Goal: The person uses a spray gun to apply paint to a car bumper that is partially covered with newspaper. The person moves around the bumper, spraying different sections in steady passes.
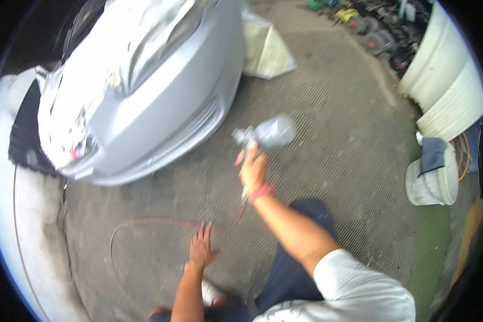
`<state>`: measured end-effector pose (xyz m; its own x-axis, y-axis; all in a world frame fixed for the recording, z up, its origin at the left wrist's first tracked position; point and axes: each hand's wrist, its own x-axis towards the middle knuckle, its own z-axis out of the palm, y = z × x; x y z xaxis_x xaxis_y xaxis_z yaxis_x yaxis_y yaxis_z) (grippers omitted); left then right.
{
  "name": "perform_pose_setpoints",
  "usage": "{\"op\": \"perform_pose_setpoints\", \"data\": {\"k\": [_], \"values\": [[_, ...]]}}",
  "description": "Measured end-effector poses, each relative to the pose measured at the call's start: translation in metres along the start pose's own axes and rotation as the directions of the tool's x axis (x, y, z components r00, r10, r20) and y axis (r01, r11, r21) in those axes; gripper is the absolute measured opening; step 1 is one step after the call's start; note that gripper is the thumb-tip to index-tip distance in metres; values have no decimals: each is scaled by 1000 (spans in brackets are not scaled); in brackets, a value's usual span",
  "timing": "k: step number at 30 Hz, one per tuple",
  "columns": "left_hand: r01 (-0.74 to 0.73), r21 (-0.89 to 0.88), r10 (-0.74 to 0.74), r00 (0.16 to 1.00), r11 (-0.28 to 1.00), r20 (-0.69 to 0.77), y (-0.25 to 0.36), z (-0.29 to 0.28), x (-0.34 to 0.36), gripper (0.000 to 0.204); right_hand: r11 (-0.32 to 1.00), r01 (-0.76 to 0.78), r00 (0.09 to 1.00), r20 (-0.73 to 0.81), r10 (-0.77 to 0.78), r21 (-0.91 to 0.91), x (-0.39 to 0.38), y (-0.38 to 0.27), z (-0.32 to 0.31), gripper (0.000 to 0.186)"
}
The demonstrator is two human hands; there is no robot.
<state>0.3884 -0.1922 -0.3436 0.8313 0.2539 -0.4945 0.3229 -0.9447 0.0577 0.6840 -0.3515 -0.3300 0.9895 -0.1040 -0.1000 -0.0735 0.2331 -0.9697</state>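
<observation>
My right hand (253, 166) is wrapped round the handle of a paint spray gun (244, 135), held out above the floor to the right of the car's front bumper (172, 96). A translucent, pale cup (276, 131) sits on the gun, tipped toward the right. From below the grip a thin reddish air hose (161, 221) trails left and loops over the floor. My left hand (201, 247) is empty, fingers spread, close to the hose; whether it touches the hose I cannot tell. The silver-grey bumper looks slightly blurred.
Crumpled masking sheet (86, 86) covers the car above the bumper. Another light car body (5, 225) stands at the far left. A white bucket (413, 185) with a dark cloth (434, 155) stands right, beside white panels (445, 75). Scrap parts (378, 40) lie at the back right.
</observation>
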Motion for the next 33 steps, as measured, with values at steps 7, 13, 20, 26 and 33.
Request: {"op": "perform_pose_setpoints", "data": {"k": [7,13,20,26,33], "values": [[54,39,-66,872,998,484,-10,70,1,71,931,-353,875,386,292,94,-11,9,8,59],[305,336,-443,747,891,496,-105,-33,-70,79,987,-161,976,151,158,10,37,20,-19,52],[362,256,-434,834,897,342,-42,-160,-47,80,980,140,990,52,-134,-140,55,29,-61,51],[256,108,-278,893,961,353,0,-154,20,77,877,422,902,209,-379,-231,42,30,-102,55],[220,241,-314,813,945,490,10,-163,138,83,686,611,791,342,-507,-396,19,48,-69,52]]}}
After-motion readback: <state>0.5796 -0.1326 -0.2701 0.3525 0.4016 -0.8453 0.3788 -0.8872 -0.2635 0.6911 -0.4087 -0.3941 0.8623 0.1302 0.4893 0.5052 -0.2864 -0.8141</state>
